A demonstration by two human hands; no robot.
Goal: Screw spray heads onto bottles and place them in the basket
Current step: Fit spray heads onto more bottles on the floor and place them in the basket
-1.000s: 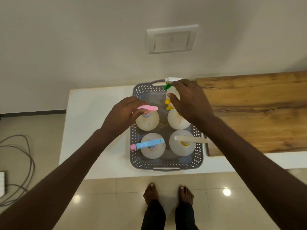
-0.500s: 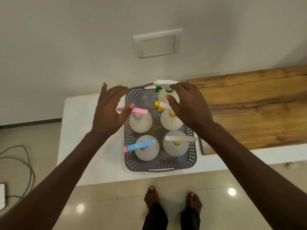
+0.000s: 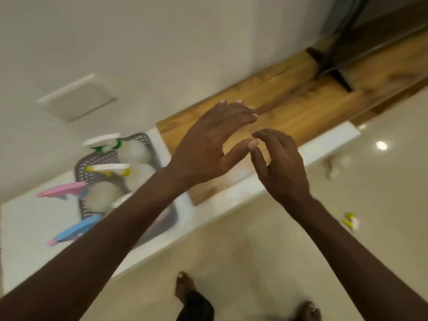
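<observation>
The grey perforated basket sits at the left on the white table, tilted in a blurred view. Several white bottles stand in it, each with a spray head: one white and green, one white and yellow, one pink, one blue. My left forearm hides the basket's near right corner. My left hand hovers empty with fingers spread over the wooden board, right of the basket. My right hand hangs beside it, also empty, fingers apart and slightly curled.
A wall switch plate is on the wall above the basket. A dark metal frame stands on the board at the far right. A small yellow and white thing lies on the tiled floor. My bare feet show below.
Both hands have left the bottles and swung right, away from the basket and over the wooden board. The camera has turned and tilted sharply, so the whole view is blurred.
</observation>
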